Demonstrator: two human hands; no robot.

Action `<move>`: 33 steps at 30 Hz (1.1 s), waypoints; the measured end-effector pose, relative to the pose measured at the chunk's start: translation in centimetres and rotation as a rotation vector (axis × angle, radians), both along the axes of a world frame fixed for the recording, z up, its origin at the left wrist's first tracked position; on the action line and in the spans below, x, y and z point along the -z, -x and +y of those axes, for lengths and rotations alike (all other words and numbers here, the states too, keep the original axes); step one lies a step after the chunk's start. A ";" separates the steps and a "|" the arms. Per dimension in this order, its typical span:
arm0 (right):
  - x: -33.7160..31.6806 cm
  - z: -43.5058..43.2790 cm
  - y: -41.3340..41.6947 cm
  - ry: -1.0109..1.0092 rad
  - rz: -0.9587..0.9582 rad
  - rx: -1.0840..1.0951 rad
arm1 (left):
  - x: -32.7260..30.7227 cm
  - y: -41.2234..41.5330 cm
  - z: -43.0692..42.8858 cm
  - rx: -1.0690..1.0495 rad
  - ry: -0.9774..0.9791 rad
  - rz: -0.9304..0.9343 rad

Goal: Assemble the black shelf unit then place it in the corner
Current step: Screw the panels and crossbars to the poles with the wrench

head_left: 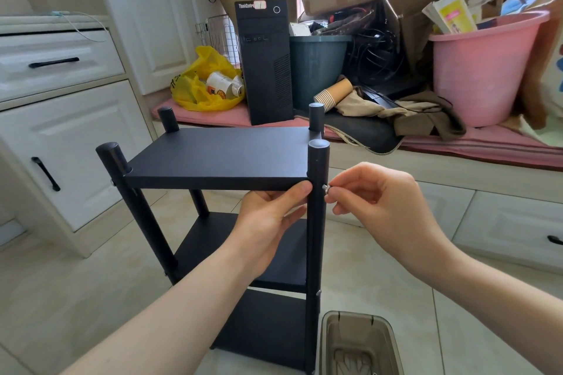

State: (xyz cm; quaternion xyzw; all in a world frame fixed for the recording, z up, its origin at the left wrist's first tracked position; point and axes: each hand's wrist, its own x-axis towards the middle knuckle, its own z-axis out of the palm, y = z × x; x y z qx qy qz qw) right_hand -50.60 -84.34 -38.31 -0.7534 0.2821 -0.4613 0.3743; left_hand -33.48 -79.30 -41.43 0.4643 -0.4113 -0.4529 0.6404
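Note:
The black shelf unit point(219, 158) stands upright on the tiled floor, three boards between several round posts. My left hand point(274, 213) holds the top board's front right corner from below, thumb against its front edge. My right hand point(374, 192) pinches a small silver screw point(326, 188) at the side of the front right post point(316, 222), level with the top board. Another silver screw head point(318, 292) shows lower on that post, by the middle board.
A clear brown plastic box point(359, 344) sits on the floor just right of the shelf's base. White cabinets with black handles point(45, 173) stand on the left. Behind are a black computer tower point(265, 61), a yellow bag point(207, 82), a pink bucket point(484, 67) and cardboard boxes.

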 end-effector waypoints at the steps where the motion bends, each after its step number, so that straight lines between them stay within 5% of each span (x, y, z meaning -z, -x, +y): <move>1: 0.0 0.0 0.0 -0.008 -0.008 -0.009 | 0.0 0.0 0.0 -0.008 -0.001 -0.005; 17: 0.2 -0.6 -0.2 -0.143 -0.036 -0.054 | 0.0 0.6 -0.3 -0.077 -0.002 -0.039; 23: 0.3 -0.7 -0.5 -0.333 -0.069 -0.081 | -0.1 0.6 -0.4 -0.069 0.001 -0.044; 30: 0.2 -0.9 -0.9 -0.244 -0.046 0.028 | -0.2 0.7 -0.1 -0.071 0.000 -0.056; 33: 0.3 -1.0 -0.9 -0.273 0.006 -0.091 | -0.5 0.7 0.1 -0.072 -0.020 -0.069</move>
